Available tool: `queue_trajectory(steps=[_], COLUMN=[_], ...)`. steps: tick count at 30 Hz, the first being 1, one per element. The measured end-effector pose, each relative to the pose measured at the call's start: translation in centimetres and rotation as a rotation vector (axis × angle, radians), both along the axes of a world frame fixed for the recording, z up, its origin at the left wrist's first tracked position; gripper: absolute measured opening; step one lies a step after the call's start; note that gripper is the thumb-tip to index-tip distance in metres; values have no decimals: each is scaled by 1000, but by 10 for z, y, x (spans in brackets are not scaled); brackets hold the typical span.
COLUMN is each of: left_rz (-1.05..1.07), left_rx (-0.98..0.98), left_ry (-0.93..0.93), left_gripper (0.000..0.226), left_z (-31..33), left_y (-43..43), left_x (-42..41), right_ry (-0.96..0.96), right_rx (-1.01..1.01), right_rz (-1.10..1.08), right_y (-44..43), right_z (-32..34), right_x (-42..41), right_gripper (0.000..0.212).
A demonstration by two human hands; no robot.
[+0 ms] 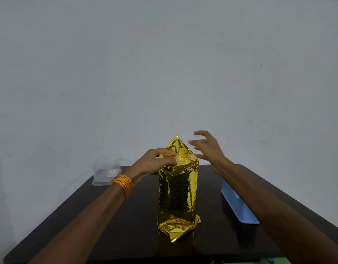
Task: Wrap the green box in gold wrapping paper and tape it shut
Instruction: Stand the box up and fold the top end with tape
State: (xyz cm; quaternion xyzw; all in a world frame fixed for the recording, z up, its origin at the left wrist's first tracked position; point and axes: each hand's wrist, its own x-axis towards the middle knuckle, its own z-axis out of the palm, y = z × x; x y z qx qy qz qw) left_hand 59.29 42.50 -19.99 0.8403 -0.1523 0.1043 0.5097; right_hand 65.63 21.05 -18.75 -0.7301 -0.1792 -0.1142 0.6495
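A tall box covered in shiny gold wrapping paper (177, 189) stands upright in the middle of the dark table (126, 225). No green shows through. A pointed flap of gold paper sticks up at its top. My left hand (156, 161) grips the folded paper at the box's top left edge, thumb pressed on the top face. My right hand (208, 147) hovers just right of the top with fingers spread, touching nothing. Crumpled gold paper folds spread out at the box's base.
A clear plastic container (106, 173) sits at the table's far left corner. A light blue tray (238, 204) lies along the right side, partly behind my right forearm. A pale wall rises behind the table. Orange bangles circle my left wrist.
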Motion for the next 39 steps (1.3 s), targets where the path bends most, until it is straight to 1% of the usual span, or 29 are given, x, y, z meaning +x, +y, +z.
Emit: queue_trajectory(steps=[2,3,5,10,11,12,14,15,16,19,25,28,33,39], left_rz=[8,13,17,16,18,20,28,32,35,40,59,64,67,62], left_rx=[23,33,39,44,52,63,86,94,100,113,112,113,113,130], left_ry=[-2,-5,-9,11,7,0,-2,5,11,24,62,67,49,69], left_gripper=[37,37,37,33,33,32,34,35,37,40,47,46,37,37], left_z=[1,1,1,2,2,2,2,2,2,3,3,3,2,2], left_y=[0,0,-1,-6,-7,-7,-10,-10,-10,-13,-12,-11,-10,-10], left_x=[1,1,1,0,0,0,0,-1,0,0,2,2,5,8], right_ry=[-110,-136,-145,-157,-151,-140,-127,-131,-143,-151,-26,2,4,-1], right_rx=[27,32,19,-207,-237,-268,-355,-399,-432,-509,-681,-769,-863,-970], right_rz=[-110,-133,-129,-22,11,56,148,175,183,186,257,259,245,205], right_y=[-12,-17,-24,-23,-21,-20,-18,-16,-14,-5,14,20,26,32], right_z=[5,9,17,35,37,39,41,42,44,51,61,60,59,62], right_x=[-2,-4,-10,-26,-28,-29,-30,-29,-29,-26,-14,-9,-5,-2], right_gripper=[19,13,9,8,11,19,44,53,57,60,65,71,71,72])
